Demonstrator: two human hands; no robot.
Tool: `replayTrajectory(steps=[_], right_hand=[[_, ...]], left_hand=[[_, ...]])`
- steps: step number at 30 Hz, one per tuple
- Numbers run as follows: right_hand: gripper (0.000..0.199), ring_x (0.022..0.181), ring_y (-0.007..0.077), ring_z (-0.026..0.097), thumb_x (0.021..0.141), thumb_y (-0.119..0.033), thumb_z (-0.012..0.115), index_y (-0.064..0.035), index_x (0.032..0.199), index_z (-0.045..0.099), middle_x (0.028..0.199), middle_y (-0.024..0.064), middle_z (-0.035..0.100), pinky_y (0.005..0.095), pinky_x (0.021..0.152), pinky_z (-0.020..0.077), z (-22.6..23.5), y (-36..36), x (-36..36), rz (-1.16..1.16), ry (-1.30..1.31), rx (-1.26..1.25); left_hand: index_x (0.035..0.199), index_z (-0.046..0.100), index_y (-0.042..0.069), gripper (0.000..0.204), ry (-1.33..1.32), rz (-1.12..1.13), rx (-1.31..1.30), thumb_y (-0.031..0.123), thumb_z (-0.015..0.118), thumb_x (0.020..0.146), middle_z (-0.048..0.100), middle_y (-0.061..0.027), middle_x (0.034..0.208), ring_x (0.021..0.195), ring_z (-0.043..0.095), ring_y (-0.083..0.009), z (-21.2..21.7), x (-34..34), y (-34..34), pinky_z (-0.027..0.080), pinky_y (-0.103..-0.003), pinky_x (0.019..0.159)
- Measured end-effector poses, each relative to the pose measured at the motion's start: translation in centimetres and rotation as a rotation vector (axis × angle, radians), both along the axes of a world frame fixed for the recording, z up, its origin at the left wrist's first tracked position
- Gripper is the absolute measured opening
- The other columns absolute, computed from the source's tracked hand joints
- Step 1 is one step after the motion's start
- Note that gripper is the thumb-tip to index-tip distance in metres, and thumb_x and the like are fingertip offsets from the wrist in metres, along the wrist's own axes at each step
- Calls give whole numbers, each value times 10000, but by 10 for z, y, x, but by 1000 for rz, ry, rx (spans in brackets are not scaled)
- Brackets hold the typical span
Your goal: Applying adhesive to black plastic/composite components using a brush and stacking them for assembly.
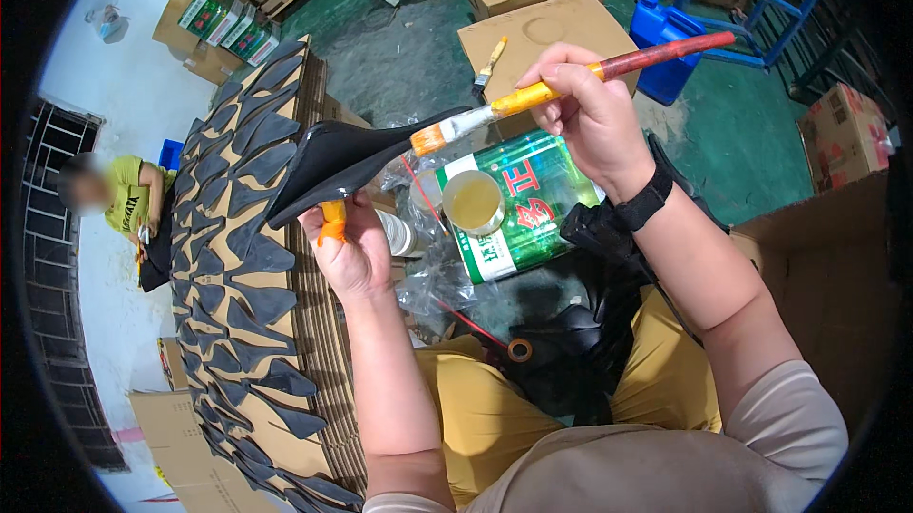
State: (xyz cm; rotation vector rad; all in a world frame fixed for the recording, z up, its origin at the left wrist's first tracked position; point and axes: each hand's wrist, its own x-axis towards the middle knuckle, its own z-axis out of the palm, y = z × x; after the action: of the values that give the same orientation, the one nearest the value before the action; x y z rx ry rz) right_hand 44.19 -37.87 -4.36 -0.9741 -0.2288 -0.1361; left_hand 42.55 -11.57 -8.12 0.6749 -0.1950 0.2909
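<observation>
My left hand (357, 251) grips a curved, flexible black sheet piece (352, 159) from below; something orange wraps one finger. Held in my right hand (592, 112) is a paintbrush (466, 123) with a long yellow-and-red handle, its orange-stained bristles at the black piece's edge. Whether the bristles touch it, I cannot tell. Below the brush, a clear cup (473, 203) of yellowish liquid stands on a green-and-white tin (561, 192). To the left, many similar black pieces (262, 302) lie in rows on a tall stack of cardboard sheets (319, 323).
Beyond the tin stand cardboard boxes (590, 23) with a small brush (492, 63) and other tools on top. A blue jerrycan (666, 52) is at the right. Near my legs lies a tape roll (518, 350). Another person (133, 194) is at the far left.
</observation>
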Motion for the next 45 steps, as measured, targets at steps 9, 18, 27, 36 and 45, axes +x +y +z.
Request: replayTrajectory(steps=[9, 18, 27, 36, 45], right_hand=[[171, 486, 35, 428, 834, -145, 510, -25, 761, 607, 576, -16, 491, 168, 438, 338, -12, 3, 5, -23, 1, -74], [170, 510, 39, 422, 838, -152, 516, -30, 769, 612, 587, -24, 484, 178, 470, 332, -19, -1, 5, -116, 40, -151], [177, 511, 50, 412, 838, -175, 522, -23, 787, 596, 587, -6, 476, 185, 467, 308, -27, -5, 6, -169, -11, -239], [167, 515, 48, 409, 840, -166, 522, -29, 771, 588, 597, -9, 475, 179, 473, 303, -34, -11, 3, -171, -2, -285], [283, 574, 56, 523, 929, -253, 469, -39, 1097, 550, 704, 34, 610, 170, 502, 382, 0, 12, -27, -49, -74, -207]], left_hand=[[1059, 590, 36, 264, -70, -126, -96, 215, 479, 899, 598, -104, 1063, 988, 531, -231, -1, 0, 1, 377, -377, 952], [1078, 572, 52, 230, -25, -55, -188, 120, 445, 898, 562, -122, 1123, 1050, 511, -262, 0, 1, 11, 406, -395, 970], [1010, 536, -58, 232, 249, 121, -400, 115, 429, 898, 553, -177, 1052, 1008, 522, -295, 7, 1, 17, 402, -432, 959], [959, 554, -32, 185, 308, 153, -459, 97, 439, 892, 571, -169, 932, 949, 538, -305, 2, 0, 35, 428, -443, 902], [1146, 429, 38, 406, 128, 753, 590, -141, 445, 782, 480, -51, 1010, 916, 514, -129, 10, -4, -4, 433, -218, 788]])
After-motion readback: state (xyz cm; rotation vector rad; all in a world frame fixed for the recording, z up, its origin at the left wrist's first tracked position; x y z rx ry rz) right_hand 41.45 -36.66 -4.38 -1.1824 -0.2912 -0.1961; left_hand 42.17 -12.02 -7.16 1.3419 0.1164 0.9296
